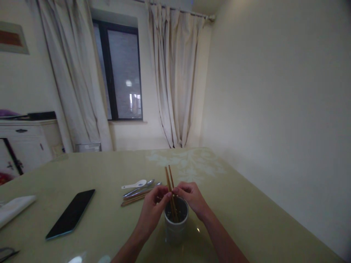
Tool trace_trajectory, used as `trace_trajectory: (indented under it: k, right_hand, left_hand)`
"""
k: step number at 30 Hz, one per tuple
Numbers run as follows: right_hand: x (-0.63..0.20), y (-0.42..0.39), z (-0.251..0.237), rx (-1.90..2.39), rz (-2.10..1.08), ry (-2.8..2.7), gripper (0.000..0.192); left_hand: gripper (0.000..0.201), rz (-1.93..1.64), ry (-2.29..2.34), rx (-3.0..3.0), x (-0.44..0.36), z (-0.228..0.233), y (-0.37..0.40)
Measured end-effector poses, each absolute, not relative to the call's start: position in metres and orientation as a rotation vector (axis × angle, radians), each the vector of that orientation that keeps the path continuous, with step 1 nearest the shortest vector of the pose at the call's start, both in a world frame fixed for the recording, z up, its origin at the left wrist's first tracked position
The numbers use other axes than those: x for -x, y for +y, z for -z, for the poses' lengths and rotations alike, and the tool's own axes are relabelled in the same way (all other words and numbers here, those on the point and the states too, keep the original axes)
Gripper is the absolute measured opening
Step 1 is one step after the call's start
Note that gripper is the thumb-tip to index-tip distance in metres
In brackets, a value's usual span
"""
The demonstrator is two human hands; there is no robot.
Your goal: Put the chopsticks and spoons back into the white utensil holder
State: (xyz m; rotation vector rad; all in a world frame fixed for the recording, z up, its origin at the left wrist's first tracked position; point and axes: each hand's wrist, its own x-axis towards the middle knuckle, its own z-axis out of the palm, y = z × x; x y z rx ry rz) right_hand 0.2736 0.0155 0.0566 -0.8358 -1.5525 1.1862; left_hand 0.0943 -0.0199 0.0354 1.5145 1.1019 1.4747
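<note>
A few wooden chopsticks [168, 177] stand nearly upright, their lower ends inside a grey-white cylindrical holder [175, 233] with a dark interior. My left hand [155, 204] pinches the chopsticks from the left, just above the holder's rim. From the right, my right hand [190, 195] has its thumb and fingers closed on them at about the same height. Beyond my left hand lie more chopsticks [134, 199], several metal spoons [138, 190] and a white spoon [134, 185] with a small dark mark in its bowl. My left hand partly covers that pile.
On the pale green glossy table [104, 168] a dark phone or tablet [71, 213] lies to the left. Farther left are a white object [16, 208] and a thin dark item [8, 252] at the edge. A wall [274, 109] runs along the table's right side.
</note>
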Motion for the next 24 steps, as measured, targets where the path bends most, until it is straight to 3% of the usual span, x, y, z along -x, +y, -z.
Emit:
trace_trajectory:
  k: [6,24]
  right_hand:
    - [-0.274,0.013,-0.06,0.826,-1.16,-1.601,0.035]
    - [-0.282,0.023,-0.056,0.843,-1.111,-1.646,0.044]
  left_hand:
    - [0.032,-1.449,1.149,-1.555,-0.093,-0.036,-0.02]
    - [0.039,-1.374,1.149,-1.62,-0.092,-0.034,-0.019]
